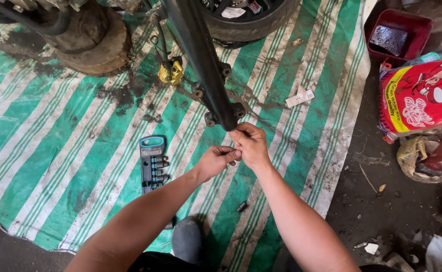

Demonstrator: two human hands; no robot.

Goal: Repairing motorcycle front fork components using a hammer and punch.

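1. The black motorcycle fork leg point(201, 60) runs from the top centre of the frame down to its lower end at the middle, where lugs with bolt holes stick out on both sides.
2. The right hand point(251, 146) sits just below that lower end, fingertips pinched together right at the fork's tip; the left hand point(216, 161) closes in beside it, fingers touching the right hand's. Whatever small part they pinch is hidden between the fingers, so I cannot tell what it is.
3. Judged from its looks, the fork leg is stiff, heavy metal and probably greasy, so slippery; the lugs and the bottom end offer the surest hold.
4. A yellow brake caliper point(171, 73) hangs on its hose just left of the fork, apart from the hands.
5. A teal socket-bit holder point(153, 163) lies left of the left hand, and a small dark bit point(242, 206) lies below the hands.
6. Everything rests on a green-and-white striped tarp point(55, 151), stained with oil near the top.
7. A tyre point(251, 20) is at top centre, a red tray point(396, 35) of dark oil at upper right, and a red-and-yellow bag point(422, 95) at right on bare, dirty floor.
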